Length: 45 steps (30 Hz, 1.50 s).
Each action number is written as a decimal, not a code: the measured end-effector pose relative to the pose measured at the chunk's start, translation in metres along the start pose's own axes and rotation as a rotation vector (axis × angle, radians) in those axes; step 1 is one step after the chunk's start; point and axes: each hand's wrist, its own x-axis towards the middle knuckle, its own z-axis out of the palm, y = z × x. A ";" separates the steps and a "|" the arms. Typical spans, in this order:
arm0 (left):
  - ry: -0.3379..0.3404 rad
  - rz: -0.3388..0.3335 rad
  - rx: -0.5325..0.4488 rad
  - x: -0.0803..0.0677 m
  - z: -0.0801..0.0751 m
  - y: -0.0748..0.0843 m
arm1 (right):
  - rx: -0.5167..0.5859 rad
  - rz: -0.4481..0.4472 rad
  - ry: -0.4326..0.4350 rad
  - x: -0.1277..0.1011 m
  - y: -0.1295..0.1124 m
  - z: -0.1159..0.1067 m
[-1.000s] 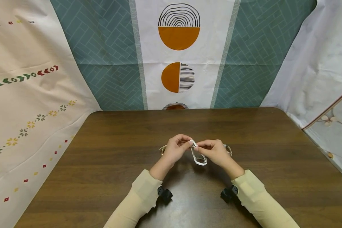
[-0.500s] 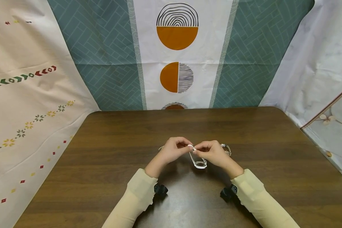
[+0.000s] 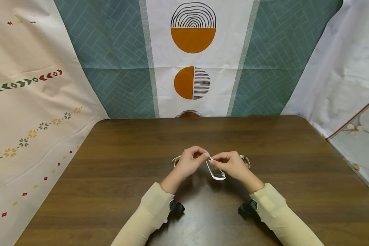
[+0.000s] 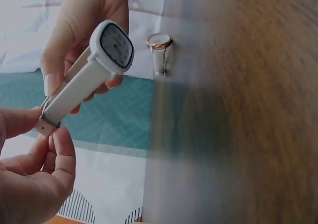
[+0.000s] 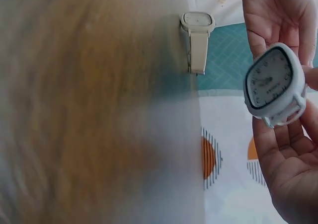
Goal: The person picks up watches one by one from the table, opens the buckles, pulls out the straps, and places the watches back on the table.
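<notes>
A white wristwatch (image 4: 79, 92) with a rounded-square dial hangs from both hands above the table in the head view, its strap making a closed loop. With thumb and fingers, my left hand (image 3: 189, 162) pinches the strap end near the buckle, as the left wrist view shows. My right hand (image 3: 232, 164) holds the strap just beside it, thumb (image 4: 51, 82) lying along the band. In the right wrist view the watch face (image 5: 273, 80) is tilted toward the camera, and most of the strap is hidden behind it.
Behind the left hand, a cream-strapped watch (image 5: 198, 50) stands on the brown table (image 3: 135, 205). Behind the right hand is a watch with a rose-gold case (image 4: 159, 41) and white strap. Patterned cloths (image 3: 117, 61) hang along the table's back and sides.
Both hands keep hold of the watch strap. The left hand dipped a little and came back up. The strap's top end has turned and looks thinner in the head view.
</notes>
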 end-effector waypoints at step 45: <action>-0.146 -0.102 -0.203 0.000 -0.001 -0.002 | 0.029 0.084 0.092 0.002 -0.006 0.000</action>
